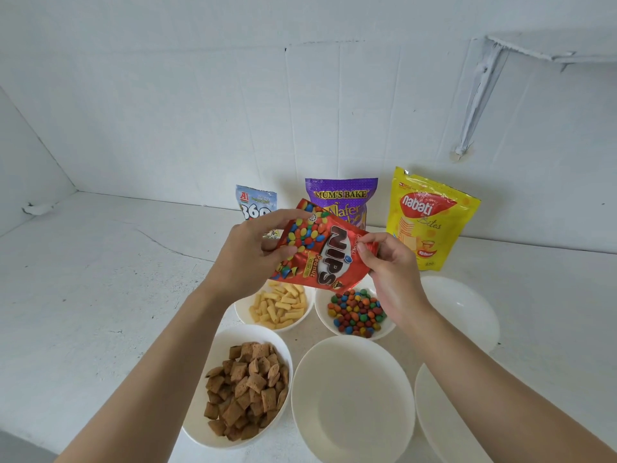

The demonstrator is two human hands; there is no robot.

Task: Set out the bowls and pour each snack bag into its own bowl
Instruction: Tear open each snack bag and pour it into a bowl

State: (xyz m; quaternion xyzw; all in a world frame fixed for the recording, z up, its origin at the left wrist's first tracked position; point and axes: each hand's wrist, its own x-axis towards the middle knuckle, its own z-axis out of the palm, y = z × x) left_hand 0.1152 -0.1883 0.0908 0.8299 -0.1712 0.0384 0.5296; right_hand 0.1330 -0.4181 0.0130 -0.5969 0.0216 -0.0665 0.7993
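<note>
Both hands hold a red Nips peanut candy bag (329, 248) tilted above the bowls. My left hand (253, 248) pinches its left end and my right hand (394, 265) pinches its right corner. Under it a white bowl (322, 315) holds colourful candies (357, 312). To its left another bowl (243, 312) holds yellow stick snacks (280, 305). A near-left bowl (200, 419) holds brown pillow biscuits (247, 392). Three bowls stand with nothing in them: near centre (354, 399), near right (434, 412), far right (464, 309).
Three bags stand against the white wall: a blue-and-white bag (255, 203), a purple Mum's Bake wafer bag (344, 198) and a yellow Nabati Bites bag (430, 218). The white counter (100, 279) stretches to the left. A painted shelf bracket (480, 91) hangs at upper right.
</note>
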